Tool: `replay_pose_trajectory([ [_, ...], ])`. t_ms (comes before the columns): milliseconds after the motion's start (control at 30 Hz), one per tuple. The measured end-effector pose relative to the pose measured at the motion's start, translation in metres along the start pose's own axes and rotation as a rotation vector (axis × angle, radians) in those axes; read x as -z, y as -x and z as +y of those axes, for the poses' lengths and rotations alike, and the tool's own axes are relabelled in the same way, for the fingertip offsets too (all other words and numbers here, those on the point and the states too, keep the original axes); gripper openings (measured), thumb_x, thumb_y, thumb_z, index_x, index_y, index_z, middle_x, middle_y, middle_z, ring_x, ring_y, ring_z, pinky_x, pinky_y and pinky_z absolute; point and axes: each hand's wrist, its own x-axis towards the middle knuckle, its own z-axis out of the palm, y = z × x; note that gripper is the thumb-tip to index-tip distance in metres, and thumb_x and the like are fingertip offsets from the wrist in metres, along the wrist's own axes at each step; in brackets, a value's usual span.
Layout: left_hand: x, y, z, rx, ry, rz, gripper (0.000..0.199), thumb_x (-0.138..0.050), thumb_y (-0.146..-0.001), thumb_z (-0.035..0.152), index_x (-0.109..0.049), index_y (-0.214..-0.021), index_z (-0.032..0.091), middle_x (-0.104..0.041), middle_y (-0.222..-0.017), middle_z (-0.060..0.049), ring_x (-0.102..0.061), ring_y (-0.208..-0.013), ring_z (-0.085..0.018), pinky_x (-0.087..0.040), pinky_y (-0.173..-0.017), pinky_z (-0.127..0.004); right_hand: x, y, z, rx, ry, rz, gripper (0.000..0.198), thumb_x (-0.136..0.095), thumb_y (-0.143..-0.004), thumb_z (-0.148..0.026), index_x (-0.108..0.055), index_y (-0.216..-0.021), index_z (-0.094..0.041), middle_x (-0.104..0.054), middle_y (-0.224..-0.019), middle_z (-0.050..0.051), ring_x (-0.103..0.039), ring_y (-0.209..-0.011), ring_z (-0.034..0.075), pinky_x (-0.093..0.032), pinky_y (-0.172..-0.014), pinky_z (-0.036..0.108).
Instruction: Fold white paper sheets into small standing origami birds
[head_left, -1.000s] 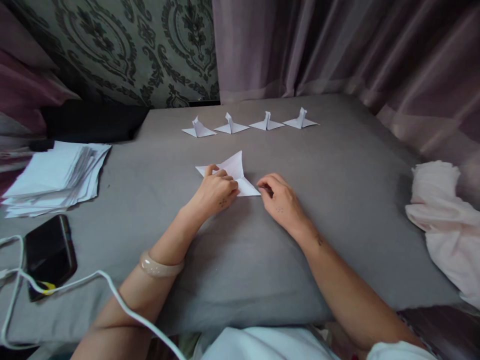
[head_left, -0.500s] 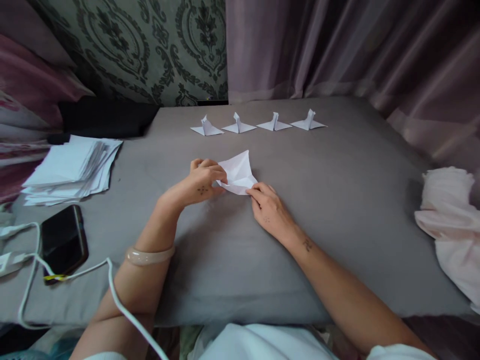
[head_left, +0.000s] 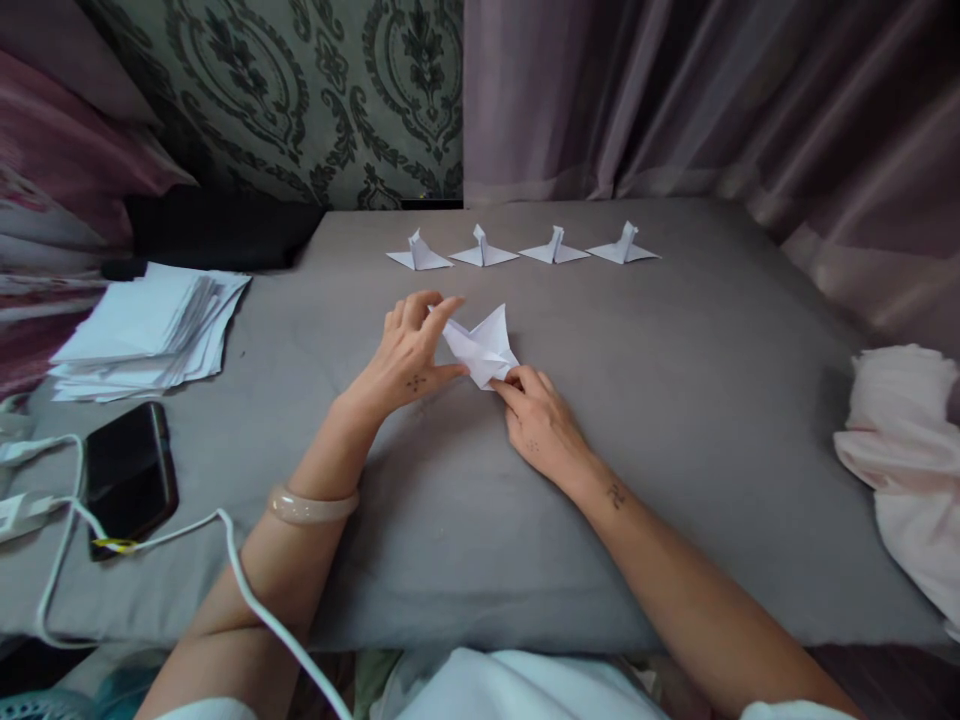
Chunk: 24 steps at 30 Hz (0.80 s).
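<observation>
A partly folded sheet of white paper (head_left: 484, 345) lies on the grey cloth in front of me, with creased flaps and pointed corners standing up. My right hand (head_left: 544, 420) pinches its near right corner between thumb and fingers. Along the paper's left side is my left hand (head_left: 412, 350), its thumb and index finger spread apart and the thumb tip at the paper's edge. Beyond the hands, several folded paper birds (head_left: 484, 248) stand in a row, each with flat wings and an upright neck.
A stack of white paper sheets (head_left: 142, 335) lies at the left. Nearer are a black phone (head_left: 129, 475) and a white cable (head_left: 255, 625) running past my left forearm. Black fabric (head_left: 225, 230) lies at the back left, a pale pink cloth (head_left: 900, 460) at the right edge.
My left hand has opened, its fingers lifting from the paper's left side. That side's flap now shows, raised and folded. My right hand keeps its pinch. The view has shifted slightly.
</observation>
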Motion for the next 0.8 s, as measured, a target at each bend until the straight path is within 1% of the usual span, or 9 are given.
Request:
replay_pose_trajectory([
  [67,-0.005,0.009,-0.001,0.098,0.065,0.068,0.078,-0.074,-0.072,0.053,-0.04,-0.132,0.017,-0.051,-0.119,-0.017,-0.052,-0.106,-0.029,-0.045,-0.089,-0.044,0.0,0.0,0.0,0.0,0.008,-0.004,0.046,-0.039,-0.088,-0.005,-0.061,-0.126,-0.017,-0.059,-0.111,0.012,-0.053,-0.098,0.024,-0.05,-0.082,0.037],
  [100,-0.008,0.014,-0.001,0.163,0.125,0.082,0.074,-0.074,-0.072,0.052,-0.041,-0.128,0.017,-0.054,-0.112,-0.014,-0.056,-0.097,-0.025,-0.049,-0.081,-0.039,0.0,0.0,0.0,0.002,0.011,-0.005,0.045,-0.038,-0.088,-0.005,-0.062,-0.125,-0.016,-0.059,-0.111,0.013,-0.053,-0.098,0.024,-0.05,-0.082,0.037],
  [167,-0.013,0.023,0.001,0.286,0.284,0.055,0.057,-0.071,-0.078,0.045,-0.042,-0.12,0.018,-0.058,-0.096,-0.007,-0.059,-0.076,-0.016,-0.052,-0.069,-0.031,0.0,0.0,0.001,0.01,0.015,-0.003,0.045,-0.037,-0.088,-0.005,-0.062,-0.125,-0.015,-0.059,-0.112,0.013,-0.052,-0.097,0.024,-0.05,-0.083,0.038],
  [267,-0.019,0.028,0.008,0.317,0.491,0.042,0.033,-0.064,-0.085,0.037,-0.044,-0.105,0.02,-0.062,-0.088,-0.003,-0.062,-0.071,-0.012,-0.053,-0.068,-0.027,-0.001,0.0,0.001,0.017,0.015,0.003,0.046,-0.038,-0.088,-0.005,-0.061,-0.125,-0.017,-0.059,-0.112,0.013,-0.052,-0.097,0.024,-0.05,-0.084,0.038],
  [367,-0.023,0.025,0.016,0.259,0.533,0.005,0.02,-0.059,-0.089,0.031,-0.047,-0.1,0.019,-0.065,-0.089,-0.004,-0.065,-0.076,-0.013,-0.054,-0.072,-0.027,-0.001,0.0,0.001,0.02,0.021,0.004,0.043,-0.04,-0.087,-0.006,-0.064,-0.121,-0.018,-0.058,-0.111,0.012,-0.051,-0.097,0.025,-0.049,-0.085,0.038],
  [467,-0.025,0.024,0.021,0.149,0.446,-0.094,0.014,-0.053,-0.092,0.024,-0.055,-0.104,0.018,-0.068,-0.094,-0.006,-0.066,-0.082,-0.015,-0.054,-0.075,-0.028,0.0,0.0,0.0,0.015,0.059,-0.01,0.041,-0.042,-0.085,-0.004,-0.066,-0.115,-0.019,-0.057,-0.108,0.013,-0.051,-0.095,0.025,-0.049,-0.084,0.038],
  [533,-0.025,0.025,0.023,0.07,0.373,-0.132,0.016,-0.049,-0.094,0.021,-0.059,-0.106,0.018,-0.069,-0.1,-0.007,-0.066,-0.089,-0.017,-0.054,-0.08,-0.031,0.002,0.0,-0.001,0.005,0.079,-0.024,0.041,-0.042,-0.084,-0.004,-0.066,-0.114,-0.019,-0.057,-0.106,0.013,-0.051,-0.094,0.026,-0.049,-0.083,0.039],
  [633,-0.024,0.027,0.024,-0.052,0.299,-0.14,0.023,-0.044,-0.097,0.02,-0.063,-0.109,0.018,-0.069,-0.109,-0.009,-0.064,-0.1,-0.019,-0.052,-0.088,-0.034,0.005,0.0,-0.002,-0.014,0.072,-0.038,0.039,-0.04,-0.086,-0.006,-0.066,-0.113,-0.019,-0.057,-0.105,0.013,-0.051,-0.093,0.025,-0.049,-0.083,0.039],
  [800,-0.019,0.027,0.026,-0.216,0.179,-0.199,0.029,-0.04,-0.098,0.019,-0.065,-0.112,0.014,-0.068,-0.113,-0.011,-0.062,-0.1,-0.022,-0.053,-0.087,-0.036,0.005,0.0,0.0,-0.034,-0.011,-0.021,0.039,-0.042,-0.087,-0.008,-0.065,-0.116,-0.02,-0.056,-0.107,0.013,-0.053,-0.096,0.025,-0.05,-0.087,0.04],
])
